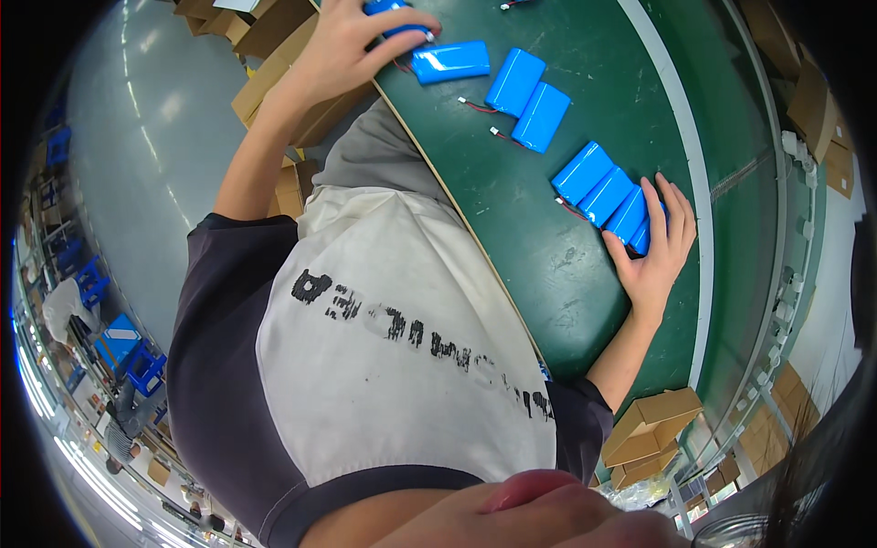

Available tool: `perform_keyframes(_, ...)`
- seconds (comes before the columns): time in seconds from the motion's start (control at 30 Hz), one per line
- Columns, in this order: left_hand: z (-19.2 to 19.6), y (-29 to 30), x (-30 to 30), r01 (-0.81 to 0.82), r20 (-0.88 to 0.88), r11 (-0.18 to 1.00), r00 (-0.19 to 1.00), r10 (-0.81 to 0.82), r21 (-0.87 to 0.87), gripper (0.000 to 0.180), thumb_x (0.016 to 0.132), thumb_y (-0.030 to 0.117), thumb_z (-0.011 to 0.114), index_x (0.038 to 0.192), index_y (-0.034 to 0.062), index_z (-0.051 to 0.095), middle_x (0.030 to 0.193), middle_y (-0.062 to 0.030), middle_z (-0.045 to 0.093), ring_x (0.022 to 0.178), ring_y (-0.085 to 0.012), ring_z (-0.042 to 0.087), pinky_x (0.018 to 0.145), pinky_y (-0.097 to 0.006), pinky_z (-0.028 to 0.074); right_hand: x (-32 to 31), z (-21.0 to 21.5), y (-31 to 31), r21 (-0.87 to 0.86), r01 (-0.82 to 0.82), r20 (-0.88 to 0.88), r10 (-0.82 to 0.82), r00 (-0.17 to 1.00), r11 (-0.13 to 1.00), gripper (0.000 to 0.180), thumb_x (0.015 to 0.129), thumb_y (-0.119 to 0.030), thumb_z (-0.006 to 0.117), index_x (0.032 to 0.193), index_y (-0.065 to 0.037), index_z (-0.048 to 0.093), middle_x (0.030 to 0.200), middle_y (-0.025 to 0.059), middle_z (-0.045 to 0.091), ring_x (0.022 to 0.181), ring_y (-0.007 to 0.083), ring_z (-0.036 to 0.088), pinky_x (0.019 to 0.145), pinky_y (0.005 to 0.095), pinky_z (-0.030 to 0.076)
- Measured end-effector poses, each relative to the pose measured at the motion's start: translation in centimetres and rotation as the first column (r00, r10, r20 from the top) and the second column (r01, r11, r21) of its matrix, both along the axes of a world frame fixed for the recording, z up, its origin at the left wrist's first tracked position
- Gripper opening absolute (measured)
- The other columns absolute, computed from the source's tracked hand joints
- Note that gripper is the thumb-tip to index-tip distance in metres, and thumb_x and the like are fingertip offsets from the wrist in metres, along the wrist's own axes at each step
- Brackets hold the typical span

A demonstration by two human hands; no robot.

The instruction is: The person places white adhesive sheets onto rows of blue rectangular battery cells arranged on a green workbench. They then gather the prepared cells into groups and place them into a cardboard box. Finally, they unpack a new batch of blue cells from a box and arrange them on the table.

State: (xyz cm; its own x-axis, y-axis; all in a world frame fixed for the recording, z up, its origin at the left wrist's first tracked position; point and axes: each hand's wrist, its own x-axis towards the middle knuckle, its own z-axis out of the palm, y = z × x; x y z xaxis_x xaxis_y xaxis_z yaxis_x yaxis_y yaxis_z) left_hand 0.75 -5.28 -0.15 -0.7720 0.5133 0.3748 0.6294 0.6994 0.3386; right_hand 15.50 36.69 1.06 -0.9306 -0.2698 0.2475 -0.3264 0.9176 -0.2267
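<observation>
Blue shrink-wrapped battery packs with thin red wires and small white plugs lie on the green tabletop (512, 228). At the top left my left hand (352, 46) has its thumb and fingers closed round a battery pack (384, 7), partly cut off by the picture's edge. Just beside it is another pack (450, 62). Farther right, two packs (516, 80) lie side by side, overlapping in view. My right hand (660, 237) grips the near end of a slanting row of several packs (606, 196), thumb on one side and fingers on the other, partly hiding the end pack (641, 236).
A pale strip (681, 100) runs along the table's far side. An open cardboard box (653, 425) stands at the lower right, and more cartons (274, 82) are left of the table. Blue stools (142, 365) and people are in the background at left.
</observation>
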Motion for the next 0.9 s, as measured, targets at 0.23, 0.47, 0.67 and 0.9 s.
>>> perform_keyframes(0.23,1.8,-1.1,-0.7,-0.02,0.267,0.976,0.963,-0.04,0.218,0.02,0.093,0.007,0.069,0.113,0.0066,0.074,0.124,-0.0145,0.058,0.118,-0.0302,0.059,0.102,-0.038,0.047,-0.1,0.0,0.2,-0.016,-0.019,0.0,0.019,1.0,1.0,0.073,0.07,-0.041,0.086,0.135,-0.014,0.067,0.144,0.009,0.059,0.135,0.0345,0.05,0.114,0.0498,0.036)
perform_keyframes(0.47,1.3,-2.1,-3.8,0.18,0.28,0.963,0.931,-0.233,0.202,0.034,0.089,-0.003,0.059,0.121,0.0043,0.069,0.13,-0.0151,0.06,0.12,-0.0327,0.058,0.105,-0.039,0.045,0.1,0.1,0.0,-0.01,-0.008,0.007,0.008,1.0,1.0,0.073,0.07,-0.042,0.086,0.135,-0.014,0.067,0.144,0.0087,0.059,0.135,0.0348,0.05,0.114,0.0501,0.036)
perform_keyframes(0.67,-0.9,0.7,-2.6,0.6,0.059,0.784,0.787,-0.615,0.159,0.052,0.093,0.025,0.071,0.142,0.0135,0.06,0.142,-0.011,0.057,0.129,-0.0348,0.053,0.112,-0.048,0.04,0.0,0.1,0.3,0.0,-0.017,-0.019,0.017,1.0,1.0,0.073,0.069,-0.041,0.086,0.134,-0.014,0.067,0.144,0.0089,0.058,0.134,0.0345,0.05,0.113,0.0492,0.037)
perform_keyframes(0.9,-0.7,6.2,-2.2,0.552,-0.042,0.834,0.833,-0.551,0.011,0.066,0.083,0.044,0.078,0.142,0.0181,0.06,0.138,-0.0076,0.059,0.125,-0.0314,0.053,0.107,-0.046,0.042,0.3,0.3,-0.6,0.013,0.014,-0.019,-0.014,1.0,1.0,0.074,0.07,-0.044,0.086,0.136,-0.015,0.066,0.129,0.0094,0.06,0.117,0.0325,0.052,0.103,0.0467,0.039)
